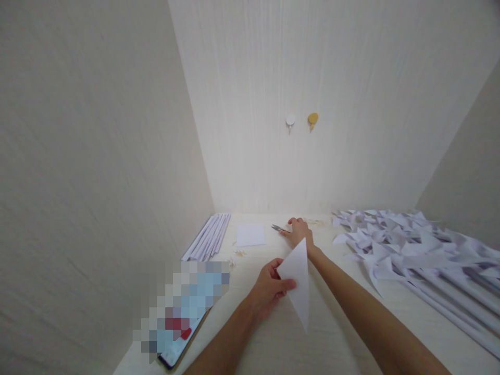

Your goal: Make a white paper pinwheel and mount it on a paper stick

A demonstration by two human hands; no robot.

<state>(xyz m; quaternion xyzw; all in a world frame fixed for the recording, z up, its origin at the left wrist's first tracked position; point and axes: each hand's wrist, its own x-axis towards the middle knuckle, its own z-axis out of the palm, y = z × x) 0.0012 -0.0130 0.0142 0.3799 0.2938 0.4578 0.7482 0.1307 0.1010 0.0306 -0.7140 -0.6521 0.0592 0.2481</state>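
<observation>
Between the thumb and fingers of my left hand (pixel 271 286) is a white sheet of paper folded into a triangle (pixel 299 286), raised above the table with one point up and another down. Farther back, my right hand (pixel 300 233) is closed round the handle end of a pair of scissors (pixel 279 228). The metal blades stick out to the left, low over the table; the handles are hidden by my fingers. Left of the blades lies a square stack of white paper (pixel 250 235).
Rolled white paper sticks (pixel 209 237) lie at the left wall. A phone (pixel 183 336), its screen pixelated, rests nearer on the left. Many paper pinwheels (pixel 390 245) on sticks are heaped at the right. Two hooks, white (pixel 290 121) and yellow (pixel 313 119), are on the back wall.
</observation>
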